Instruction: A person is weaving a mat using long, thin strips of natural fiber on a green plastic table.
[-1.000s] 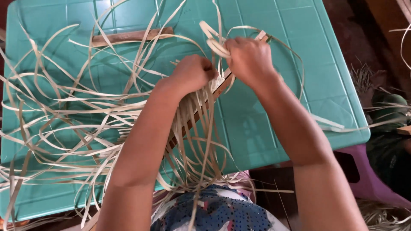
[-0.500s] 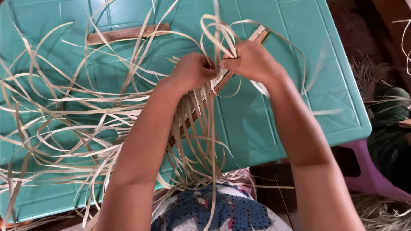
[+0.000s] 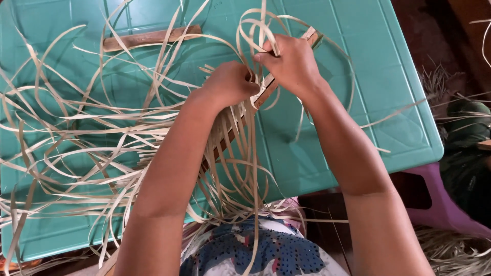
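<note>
- The table (image 3: pixel 358 76) was teal green, with faint moulded squares.
- The strips (image 3: pixel 76 133) were pale straw, spreading toward 9 o'clock.
- The slat (image 3: pixel 266 92) under the hands was light brown wood.
- The stick (image 3: pixel 148 38) at 11 o'clock was reddish brown.
- The cloth (image 3: pixel 255 253) at 6 o'clock was dark blue with black dots and white patches.
- The stool (image 3: pixel 445 209) at 4 o'clock was purple.

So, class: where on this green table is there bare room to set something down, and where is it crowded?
The table is bare right of the right hand, out to its right edge. Left of the left hand, loose strips cover it; a wooden stick lies at the far side.
</note>
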